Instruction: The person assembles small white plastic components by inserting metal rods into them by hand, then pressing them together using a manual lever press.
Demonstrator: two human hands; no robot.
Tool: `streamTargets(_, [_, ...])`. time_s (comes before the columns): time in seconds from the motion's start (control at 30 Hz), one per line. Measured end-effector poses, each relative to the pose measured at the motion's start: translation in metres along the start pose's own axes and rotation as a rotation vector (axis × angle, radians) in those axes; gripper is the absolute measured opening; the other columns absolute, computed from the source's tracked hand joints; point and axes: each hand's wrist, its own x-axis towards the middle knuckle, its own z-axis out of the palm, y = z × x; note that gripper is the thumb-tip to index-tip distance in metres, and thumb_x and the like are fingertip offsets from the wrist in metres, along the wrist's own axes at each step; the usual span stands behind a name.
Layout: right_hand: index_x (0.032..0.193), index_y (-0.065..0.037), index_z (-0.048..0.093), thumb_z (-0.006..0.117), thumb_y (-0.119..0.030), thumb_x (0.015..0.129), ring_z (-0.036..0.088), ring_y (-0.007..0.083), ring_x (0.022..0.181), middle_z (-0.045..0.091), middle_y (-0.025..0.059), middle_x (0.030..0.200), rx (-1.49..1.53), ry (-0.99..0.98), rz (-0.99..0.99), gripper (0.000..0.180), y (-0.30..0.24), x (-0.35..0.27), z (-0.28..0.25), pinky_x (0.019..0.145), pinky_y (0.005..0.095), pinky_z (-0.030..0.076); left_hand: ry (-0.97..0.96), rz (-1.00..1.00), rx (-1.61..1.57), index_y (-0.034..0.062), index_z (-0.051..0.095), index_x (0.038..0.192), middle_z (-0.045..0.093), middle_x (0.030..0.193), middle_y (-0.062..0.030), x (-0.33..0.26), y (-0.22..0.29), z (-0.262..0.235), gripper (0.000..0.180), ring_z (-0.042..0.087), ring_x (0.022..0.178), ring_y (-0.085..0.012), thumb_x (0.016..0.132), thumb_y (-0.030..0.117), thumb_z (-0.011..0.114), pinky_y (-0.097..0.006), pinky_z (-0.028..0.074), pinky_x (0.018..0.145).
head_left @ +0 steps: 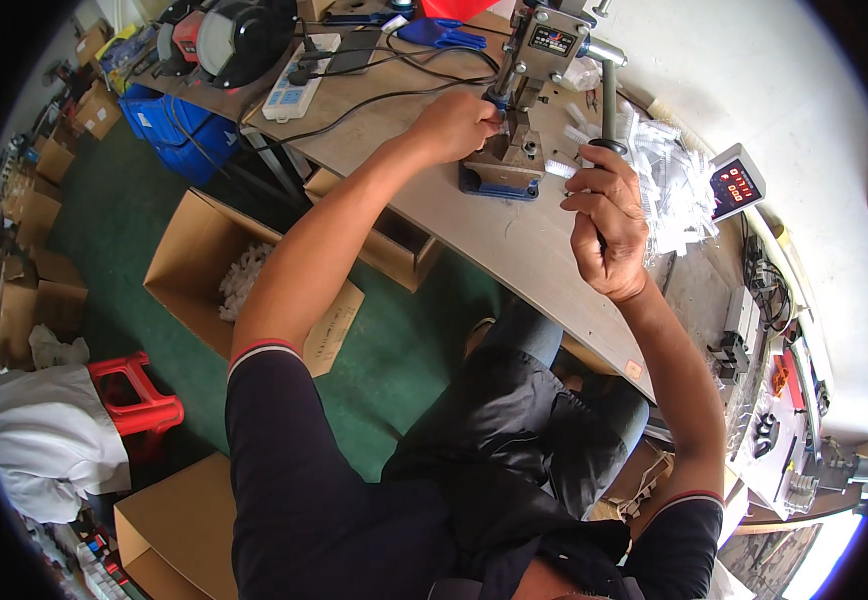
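Observation:
A small hand-lever press (547, 60) stands on the workbench (434, 190), with a metal block fixture (509, 158) on a blue base under its ram. My left hand (457, 127) reaches to the left side of that fixture, its fingers pinched together; whatever they may hold is hidden. Around the lever (609, 110), at its lower end, my right hand (609, 220) is closed. Clear plastic strips (672, 180) lie in a heap to the right of the press, one strip end close to the fixture.
A digital counter (734, 187) sits behind the strips. Farther left are a power strip (299, 80), black cables, a blue glove (441, 33) and a cut-off saw (239, 40). Below the bench stand an open carton (189, 250) with white pieces and a blue crate (179, 130). A red stool (134, 395) is at left.

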Motion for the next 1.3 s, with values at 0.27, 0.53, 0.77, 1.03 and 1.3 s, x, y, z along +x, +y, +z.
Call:
streamTargets(0.27, [0.085, 0.005, 0.064, 0.052, 0.008, 0.076, 0.065, 0.0358, 0.103, 0.066, 0.0164, 0.091, 0.175, 0.010, 0.122, 0.016, 0.003, 0.027, -0.044, 0.093, 0.0428, 0.050, -0.153, -0.097, -0.190, -0.0008, 0.075, 0.106, 0.065, 0.069, -0.0017, 0.008, -0.003, -0.012, 0.022, 0.057, 0.067, -0.0105, 0.098, 0.017, 0.065, -0.028, 0.047, 0.071])
streamTargets(0.53, [0.081, 0.002, 0.065, 0.055, 0.008, 0.069, 0.063, 0.0387, 0.112, 0.065, 0.0136, 0.092, 0.141, 0.040, 0.124, 0.017, -0.004, 0.015, -0.022, 0.097, 0.0450, 0.048, -0.175, -0.087, -0.143, -0.0015, 0.076, 0.106, 0.062, 0.064, -0.0014, 0.010, 0.001, -0.017, 0.024, 0.057, 0.067, -0.0104, 0.094, 0.018, 0.068, -0.029, 0.047, 0.071])
streamTargets(0.77, [0.081, 0.000, 0.065, 0.057, 0.007, 0.067, 0.062, 0.0387, 0.115, 0.064, 0.0123, 0.092, 0.055, 0.157, 0.074, 0.018, 0.009, -0.014, 0.013, 0.095, 0.0463, 0.049, -0.135, -0.110, -0.129, -0.0024, 0.076, 0.107, 0.066, 0.068, -0.0031, 0.008, 0.003, -0.015, 0.025, 0.059, 0.068, -0.0108, 0.092, 0.014, 0.065, -0.030, 0.047, 0.070])
streamTargets(1.03, [0.083, -0.001, 0.066, 0.057, 0.006, 0.067, 0.062, 0.0398, 0.116, 0.064, 0.0126, 0.093, 0.050, 0.170, 0.079, 0.020, 0.011, -0.021, 0.015, 0.096, 0.0466, 0.050, -0.144, -0.090, -0.126, 0.0011, 0.078, 0.105, 0.070, 0.069, -0.0041, 0.012, 0.000, -0.017, 0.021, 0.064, 0.067, -0.0125, 0.092, 0.016, 0.070, -0.031, 0.049, 0.066])
streamTargets(1.3, [0.078, -0.004, 0.062, 0.066, 0.008, 0.066, 0.060, 0.0423, 0.123, 0.066, 0.0122, 0.100, -0.024, 0.234, 0.044, 0.018, 0.042, -0.050, 0.060, 0.100, 0.0496, 0.050, -0.129, -0.076, -0.161, -0.0027, 0.075, 0.101, 0.068, 0.073, -0.0035, 0.012, -0.006, -0.015, 0.016, 0.061, 0.069, -0.0107, 0.094, 0.009, 0.068, -0.028, 0.047, 0.068])
